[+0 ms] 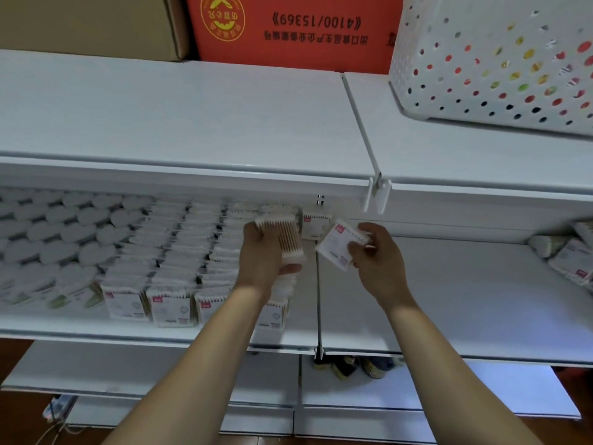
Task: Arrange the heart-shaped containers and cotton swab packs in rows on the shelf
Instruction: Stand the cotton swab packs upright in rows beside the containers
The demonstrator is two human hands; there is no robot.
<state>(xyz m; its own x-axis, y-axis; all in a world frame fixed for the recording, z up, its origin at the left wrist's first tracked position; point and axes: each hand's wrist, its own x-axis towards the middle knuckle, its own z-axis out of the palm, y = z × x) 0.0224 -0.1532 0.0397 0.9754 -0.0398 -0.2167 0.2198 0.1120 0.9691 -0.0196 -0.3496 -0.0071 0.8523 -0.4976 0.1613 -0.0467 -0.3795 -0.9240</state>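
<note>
My left hand [264, 252] grips a cotton swab pack [285, 239] with wooden sticks showing, held over the right end of the rows. My right hand [373, 252] pinches a second, tilted swab pack [337, 245] just right of it, above the shelf divider. Rows of swab packs [173, 261] fill the middle shelf [449, 316]. White heart-shaped containers [64, 229] stand in rows at the left. One pack [316, 224] stands alone at the back, between my hands.
Loose swab packs [568, 255] lie at the far right of the middle shelf. On the top shelf [192, 123] stand a cardboard box [90, 24], an orange carton [295, 30] and a white perforated basket [494, 62]. A metal divider [318, 300] splits the shelf.
</note>
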